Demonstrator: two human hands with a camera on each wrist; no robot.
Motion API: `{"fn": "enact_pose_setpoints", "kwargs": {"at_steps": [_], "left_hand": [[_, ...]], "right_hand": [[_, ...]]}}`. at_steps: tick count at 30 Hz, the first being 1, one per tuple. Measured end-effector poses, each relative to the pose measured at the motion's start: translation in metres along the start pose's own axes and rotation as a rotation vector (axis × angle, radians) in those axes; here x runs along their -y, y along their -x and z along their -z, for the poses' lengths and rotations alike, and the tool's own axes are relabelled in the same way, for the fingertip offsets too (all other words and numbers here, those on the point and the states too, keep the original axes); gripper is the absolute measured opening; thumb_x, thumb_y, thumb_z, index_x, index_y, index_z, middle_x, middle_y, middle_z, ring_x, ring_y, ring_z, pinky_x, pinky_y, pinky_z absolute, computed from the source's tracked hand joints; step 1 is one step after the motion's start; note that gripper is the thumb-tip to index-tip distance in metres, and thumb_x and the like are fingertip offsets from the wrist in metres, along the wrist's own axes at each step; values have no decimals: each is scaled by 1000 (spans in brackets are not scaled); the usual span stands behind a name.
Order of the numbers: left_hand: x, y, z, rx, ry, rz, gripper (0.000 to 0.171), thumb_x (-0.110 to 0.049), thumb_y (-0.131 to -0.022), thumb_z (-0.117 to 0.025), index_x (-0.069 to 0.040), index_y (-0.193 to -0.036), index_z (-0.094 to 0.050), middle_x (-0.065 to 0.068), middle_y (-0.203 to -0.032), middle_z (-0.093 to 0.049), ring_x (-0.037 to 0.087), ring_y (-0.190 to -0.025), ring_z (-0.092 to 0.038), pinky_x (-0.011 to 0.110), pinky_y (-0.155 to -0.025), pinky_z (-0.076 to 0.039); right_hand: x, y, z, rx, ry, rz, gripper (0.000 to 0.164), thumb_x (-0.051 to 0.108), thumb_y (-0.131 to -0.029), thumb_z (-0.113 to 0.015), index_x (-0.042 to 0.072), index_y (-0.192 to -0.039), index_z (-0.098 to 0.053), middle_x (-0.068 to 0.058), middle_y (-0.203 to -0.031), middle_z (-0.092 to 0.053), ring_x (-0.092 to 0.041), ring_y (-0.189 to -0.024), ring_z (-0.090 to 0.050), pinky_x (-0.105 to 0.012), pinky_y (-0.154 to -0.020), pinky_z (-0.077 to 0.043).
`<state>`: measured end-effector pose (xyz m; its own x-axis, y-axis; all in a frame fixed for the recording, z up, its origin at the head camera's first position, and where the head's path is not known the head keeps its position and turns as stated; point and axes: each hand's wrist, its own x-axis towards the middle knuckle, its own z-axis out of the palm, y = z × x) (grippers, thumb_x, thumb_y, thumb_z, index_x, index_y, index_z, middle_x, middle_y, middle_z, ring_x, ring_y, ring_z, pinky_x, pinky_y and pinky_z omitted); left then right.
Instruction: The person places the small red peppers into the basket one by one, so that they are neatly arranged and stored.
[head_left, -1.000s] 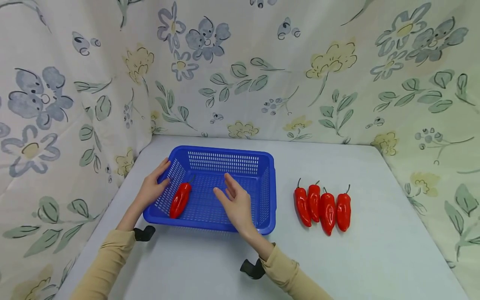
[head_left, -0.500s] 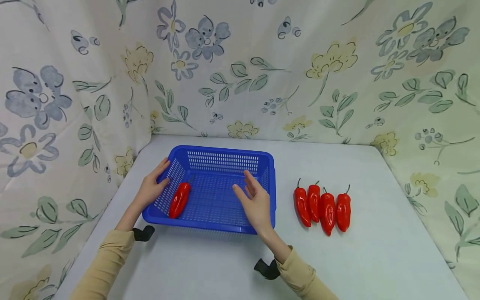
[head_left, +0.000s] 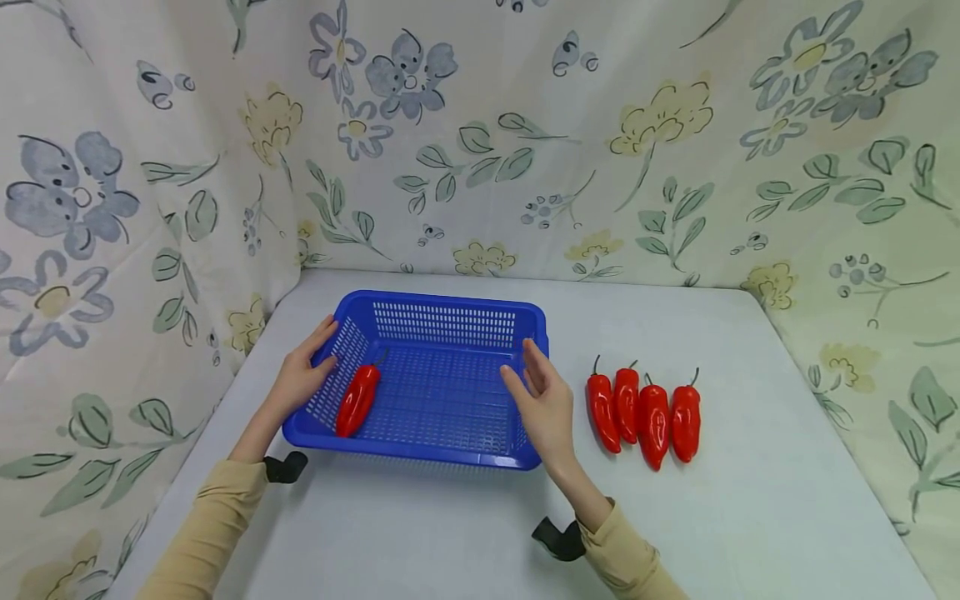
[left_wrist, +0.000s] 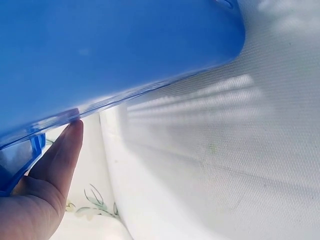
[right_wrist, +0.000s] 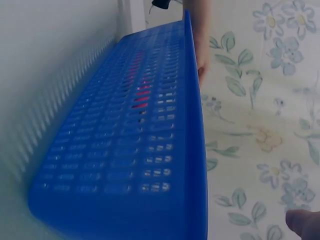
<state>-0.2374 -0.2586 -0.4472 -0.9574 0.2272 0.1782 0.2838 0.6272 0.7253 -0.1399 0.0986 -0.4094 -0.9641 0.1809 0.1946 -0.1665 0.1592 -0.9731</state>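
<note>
A blue plastic basket (head_left: 442,454) with slotted walls stands on the table, one red pepper (head_left: 358,400) lying at its left end. My left hand (head_left: 302,373) rests on the basket's left rim, fingers straight and thumb reaching over the inner side. The left wrist view has a straight digit (left_wrist: 67,155) touching the rim. Above the basket's right rim hovers my right hand (head_left: 547,408), its fingers loosely extended and holding nothing. In the right wrist view just a fingertip (right_wrist: 305,222) of it shows, apart from the basket wall (right_wrist: 115,160); red shows through the slots.
Several red peppers (head_left: 654,425) with thin stems lie side by side on the white table (head_left: 780,492), right of the basket. A floral curtain (head_left: 570,167) hangs behind and along the left side. Dark wrist-worn cameras (head_left: 558,538) sit under both wrists.
My right hand has moved steadily rightward, from over the basket's middle to its right rim. The left hand stays on the left rim, and the peppers keep their places.
</note>
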Motion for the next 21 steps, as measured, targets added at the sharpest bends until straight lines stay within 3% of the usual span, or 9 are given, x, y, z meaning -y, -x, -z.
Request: {"fn": "enact_pose_setpoints", "kwargs": {"at_steps": [5, 13, 21], "left_hand": [[1, 1, 0, -3, 1, -8, 57, 3, -91, -50, 0, -146, -33, 17, -157, -22, 44, -141, -23, 63, -110, -24], [2, 1, 1, -4, -3, -4, 57, 2, -91, -49, -1, -146, -32, 16, -157, -21, 44, -142, -22, 63, -110, -23], [1, 0, 0, -2, -4, -11, 58, 2, -91, -50, -1, -146, -33, 16, -157, -22, 43, -142, -22, 63, -110, -24]], "right_hand": [[-3, -2, 12, -29, 15, -15, 61, 26, -90, -64, 8, -143, -41, -8, -146, -46, -25, -134, -45, -36, -103, -42], [-5, -5, 32, -87, 70, -50, 61, 33, -90, -62, 15, -144, -41, -1, -147, -45, -17, -135, -45, -23, -99, -43], [-12, -9, 56, -143, 107, -67, 57, 24, -92, -61, 12, -144, -41, -5, -148, -43, -20, -135, -44, -20, -98, -41]]}}
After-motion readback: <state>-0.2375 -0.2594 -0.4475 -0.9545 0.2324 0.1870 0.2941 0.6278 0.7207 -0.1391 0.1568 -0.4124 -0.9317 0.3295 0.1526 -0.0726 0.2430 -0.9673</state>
